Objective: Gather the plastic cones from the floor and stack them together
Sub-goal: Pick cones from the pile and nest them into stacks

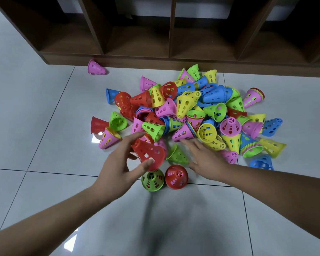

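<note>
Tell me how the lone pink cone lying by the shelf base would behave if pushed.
The pink cone lies on its side, so it would probably roll in a curve around its narrow end. Its thin perforated walls suggest it is light. The glossy tile floor may let it skid.

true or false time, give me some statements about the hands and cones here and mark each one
1. The left hand grips a red cone. True.
2. The right hand holds a blue cone. False: it is open, gripping nothing.
3. A lone pink cone lies by the shelf unit, apart from the pile. True.
4. The two cones standing nearest the person are yellow. False: one is a green cone, the other a standing red cone.
</note>
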Motion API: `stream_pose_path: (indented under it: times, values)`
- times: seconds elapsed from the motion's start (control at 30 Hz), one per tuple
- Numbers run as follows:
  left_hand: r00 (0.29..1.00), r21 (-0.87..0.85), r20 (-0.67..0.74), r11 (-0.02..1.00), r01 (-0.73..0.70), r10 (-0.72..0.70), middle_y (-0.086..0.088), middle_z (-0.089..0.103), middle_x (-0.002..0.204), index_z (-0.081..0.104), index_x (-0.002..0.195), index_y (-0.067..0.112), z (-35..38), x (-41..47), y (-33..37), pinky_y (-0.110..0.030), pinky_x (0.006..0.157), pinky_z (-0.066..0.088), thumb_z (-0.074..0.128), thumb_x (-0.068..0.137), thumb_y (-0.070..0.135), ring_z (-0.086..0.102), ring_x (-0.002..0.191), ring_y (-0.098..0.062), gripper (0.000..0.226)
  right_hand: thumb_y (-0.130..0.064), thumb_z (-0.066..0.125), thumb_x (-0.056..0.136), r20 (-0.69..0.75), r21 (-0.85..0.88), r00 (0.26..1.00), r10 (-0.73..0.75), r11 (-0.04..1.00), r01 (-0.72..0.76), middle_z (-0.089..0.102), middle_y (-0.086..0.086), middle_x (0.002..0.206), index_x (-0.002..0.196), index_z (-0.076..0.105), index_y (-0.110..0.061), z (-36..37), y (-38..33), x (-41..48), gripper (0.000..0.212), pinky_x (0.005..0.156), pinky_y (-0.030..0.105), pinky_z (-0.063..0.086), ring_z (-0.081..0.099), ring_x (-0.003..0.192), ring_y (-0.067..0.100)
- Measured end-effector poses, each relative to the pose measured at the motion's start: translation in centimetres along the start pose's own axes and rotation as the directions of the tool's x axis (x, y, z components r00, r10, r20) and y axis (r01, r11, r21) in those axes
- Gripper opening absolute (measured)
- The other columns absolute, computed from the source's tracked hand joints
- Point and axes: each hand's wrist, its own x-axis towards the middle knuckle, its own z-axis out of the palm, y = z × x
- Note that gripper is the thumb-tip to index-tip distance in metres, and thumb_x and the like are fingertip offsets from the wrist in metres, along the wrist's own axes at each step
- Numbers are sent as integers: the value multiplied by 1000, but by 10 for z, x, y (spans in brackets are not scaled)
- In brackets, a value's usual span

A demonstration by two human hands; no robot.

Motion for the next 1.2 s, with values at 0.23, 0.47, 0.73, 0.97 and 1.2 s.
stream_pose_path:
  times: [0.23,0.47,0.73,0.97,1.2]
  values:
    - [955,234,227,941,-244,191,20,53,129,42,152,40,7,-14,-6,-30,89,55,72,97,49,59,112,-6,63,-37,57,105,-90,-199,975,-205,963,185,47,0,138,157,39,-41,-8,-11,9,54,85,31,48,52,121,22]
    - [910,352,360,872,-339,208,15,55,131,46,151,40,14,-17,-26,-27,91,51,73,96,44,58,106,-7,62,-42,56,105,-148,-97,982,-116,990,103,48,-5,122,105,62,-26,-16,6,12,17,68,43,56,60,97,23]
    - [916,347,381,899,-267,125,21,52,134,49,142,42,16,-16,-52,-30,88,57,68,97,51,62,107,-9,50,-32,66,103,-138,583,975,177,810,-64,73,-3,87,92,71,-25,-57,-8,2,14,77,47,61,66,81,19]
    - [921,311,370,917,-248,123,22,52,132,51,141,40,19,-15,-52,-27,87,57,74,96,45,61,109,-4,51,-24,64,103,289,943,949,127,134,-305,73,9,104,110,70,-10,-80,-42,-39,17,67,29,54,69,89,19]
    - [919,305,381,924,-231,104,24,50,136,50,143,44,19,-12,-55,-29,91,58,73,96,50,61,116,-4,53,-16,56,107,425,903,887,182,-19,-429,74,8,100,106,61,-15,-67,-43,-48,5,55,28,43,72,79,24]
